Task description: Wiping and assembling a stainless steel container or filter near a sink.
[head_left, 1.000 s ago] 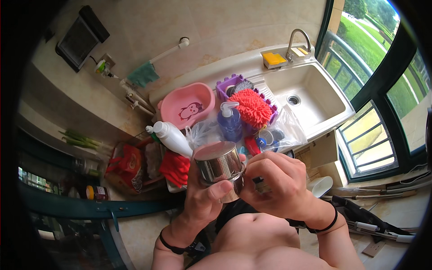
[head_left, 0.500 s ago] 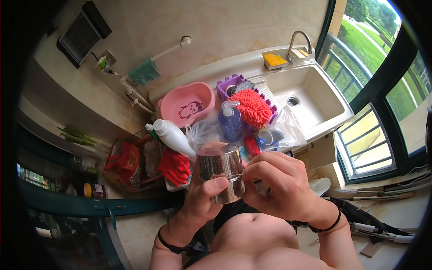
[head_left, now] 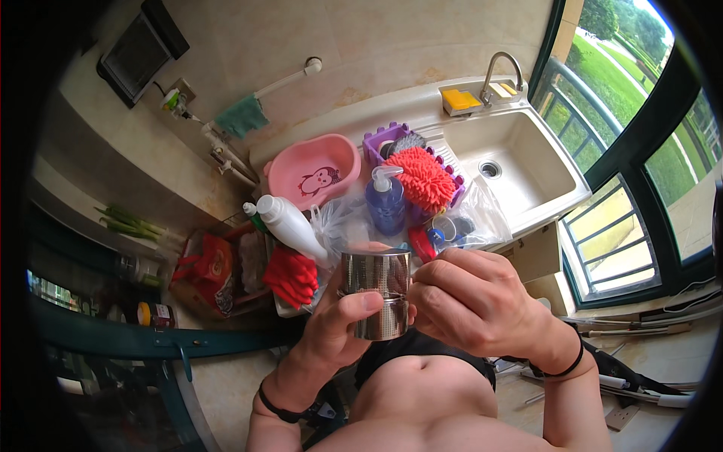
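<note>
In front of my belly I hold a shiny metal canister (head_left: pixel 384 275) with a finely perforated wall and a band round its middle. My left hand (head_left: pixel 343 320) is wrapped round it from the left, the thumb across its front. Close against its right side is my right hand (head_left: pixel 471 301), its fingers curled in and pressed together. Whatever those fingers pinch is hidden behind the knuckles. Just beyond the canister stand a blue pump bottle (head_left: pixel 385 207) and a tilted white bottle (head_left: pixel 290 226). Red gloves (head_left: pixel 290 277) lie left of my left hand.
Behind is a pink basin (head_left: pixel 301 162) beside a purple basket (head_left: pixel 374 145) with a red chenille mitt (head_left: pixel 422 179) on it. Clear plastic bags (head_left: pixel 482 218) lie by the sink (head_left: pixel 512 158) at right. A red bag (head_left: pixel 207 264) sits low at left.
The canister has moved slightly right and stands more upright, its top less visible. My right hand has shifted slightly right, with its fingers still curled beside it.
</note>
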{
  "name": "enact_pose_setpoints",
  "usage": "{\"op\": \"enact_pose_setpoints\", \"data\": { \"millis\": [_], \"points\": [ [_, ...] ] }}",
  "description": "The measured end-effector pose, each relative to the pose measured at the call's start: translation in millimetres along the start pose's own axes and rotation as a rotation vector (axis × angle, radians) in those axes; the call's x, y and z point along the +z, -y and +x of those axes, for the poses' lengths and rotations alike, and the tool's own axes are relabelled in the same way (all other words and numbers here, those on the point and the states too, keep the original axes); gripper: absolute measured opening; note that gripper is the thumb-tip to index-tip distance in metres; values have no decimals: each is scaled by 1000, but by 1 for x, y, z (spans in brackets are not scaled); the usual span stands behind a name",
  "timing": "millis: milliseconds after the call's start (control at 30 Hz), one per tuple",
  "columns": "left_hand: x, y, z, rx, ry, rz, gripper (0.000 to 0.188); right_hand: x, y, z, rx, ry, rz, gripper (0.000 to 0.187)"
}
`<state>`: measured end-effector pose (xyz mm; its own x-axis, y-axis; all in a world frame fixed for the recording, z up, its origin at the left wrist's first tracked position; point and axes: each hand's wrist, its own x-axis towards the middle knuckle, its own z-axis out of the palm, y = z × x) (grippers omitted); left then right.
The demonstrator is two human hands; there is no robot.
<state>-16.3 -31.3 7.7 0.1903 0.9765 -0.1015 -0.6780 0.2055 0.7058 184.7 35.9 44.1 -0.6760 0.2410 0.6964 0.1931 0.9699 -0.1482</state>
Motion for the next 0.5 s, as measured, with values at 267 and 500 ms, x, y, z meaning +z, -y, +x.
{"op": "enact_pose_setpoints", "data": {
  "millis": [267,500],
  "points": [
    [1,1,-3,-101,12,-69,61,-6,-15,4,-161,29,78,15],
    [2,0,-1,-204,76,-184,65,-9,-22,9,-316,-9,53,18]
  ]
}}
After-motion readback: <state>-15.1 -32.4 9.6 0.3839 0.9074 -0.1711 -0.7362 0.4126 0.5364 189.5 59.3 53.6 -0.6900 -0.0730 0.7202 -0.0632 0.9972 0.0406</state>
